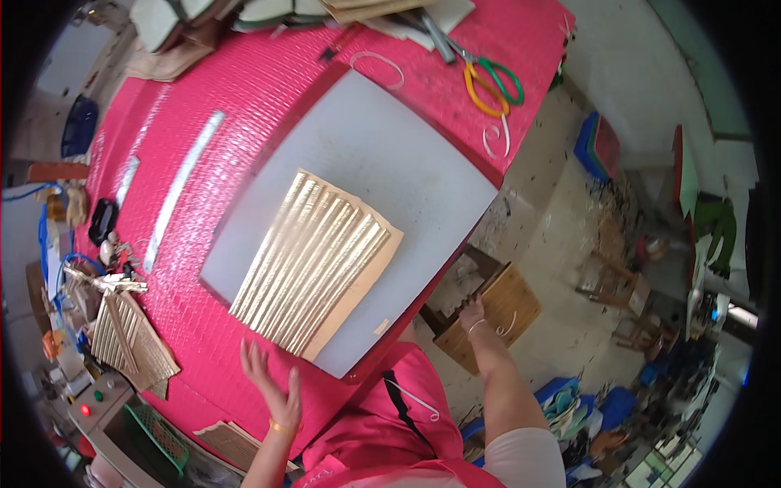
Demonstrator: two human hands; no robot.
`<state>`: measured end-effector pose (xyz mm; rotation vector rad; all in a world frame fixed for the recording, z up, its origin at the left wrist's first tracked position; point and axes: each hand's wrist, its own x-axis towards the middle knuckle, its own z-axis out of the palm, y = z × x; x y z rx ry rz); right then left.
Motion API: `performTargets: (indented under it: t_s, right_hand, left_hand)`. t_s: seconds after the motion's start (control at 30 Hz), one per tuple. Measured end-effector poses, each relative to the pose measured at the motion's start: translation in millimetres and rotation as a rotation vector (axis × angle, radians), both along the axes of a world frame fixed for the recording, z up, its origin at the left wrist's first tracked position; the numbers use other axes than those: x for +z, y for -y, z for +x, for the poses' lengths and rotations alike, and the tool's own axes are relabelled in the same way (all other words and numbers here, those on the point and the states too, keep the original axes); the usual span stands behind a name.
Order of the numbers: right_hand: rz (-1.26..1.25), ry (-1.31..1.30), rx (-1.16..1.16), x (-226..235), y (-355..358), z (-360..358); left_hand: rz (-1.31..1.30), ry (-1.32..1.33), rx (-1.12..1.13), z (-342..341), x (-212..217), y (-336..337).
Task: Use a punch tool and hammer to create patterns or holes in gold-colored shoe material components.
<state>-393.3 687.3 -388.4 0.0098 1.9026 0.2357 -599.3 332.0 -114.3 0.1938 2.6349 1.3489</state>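
Pink-covered table (199, 337) was the biggest thing, filling the left and middle, its covering shiny and ridged. On it sat a grey-white board (382, 138), smooth, roughly rectangular, with rounded corners and small dark specks. To the right of the table, lower down, was a wooden stool (521, 297) with a flat plank top and a pale curled strand on it.

Main item: gold-striped sheet (313, 256), lying flat on the near left part of the board and reaching the board's near left edge. Shiny metallic gold strips ran side by side from its near end to its far end, bands close together, narrow darker lines between. Plain beige backing showed as a margin down the right side and a bit at the far end. A second gold-striped piece (154, 337) lay at the table's left side, partly under other scraps.

Left hand (277, 390) was wide open, fingers spread, thumb well apart, holding nothing; it was over the table just beside the sheet's near edge, contact with the sheet cannot be told. Right hand (472, 315) was out to the right, at the stool's left edge; fingers small and partly hidden, so cannot tell if it gripped the wood or only rested there.

Scissors (473, 60) with one orange and one green handle lay at the far right of the table. Smallest: a thin pale looped strand (378, 55) beyond the board's far corner.
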Motion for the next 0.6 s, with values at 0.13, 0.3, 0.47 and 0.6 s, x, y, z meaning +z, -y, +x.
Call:
performTargets:
  t_s: [0.13, 0.3, 0.47, 0.6]
  right_hand:
    - [-0.069, 0.147, 0.069, -9, -2, -28]
    - [-0.075, 0.011, -0.04, -22, 17, -37]
    - [-0.12, -0.328, -0.047, -85, 43, -33]
    - [-0.587, -0.914, -0.412, 25, 79, -94]
  left_hand:
    - [-0.092, 0.33, -0.238, 46, 12, 86]
    - [0.043, 0.92, 0.218, 127, 24, 131]
    - [-0.004, 1.159, 0.304, 277, -84, 283]
    - [-0.097, 1.256, 0.443, 280, -54, 322]
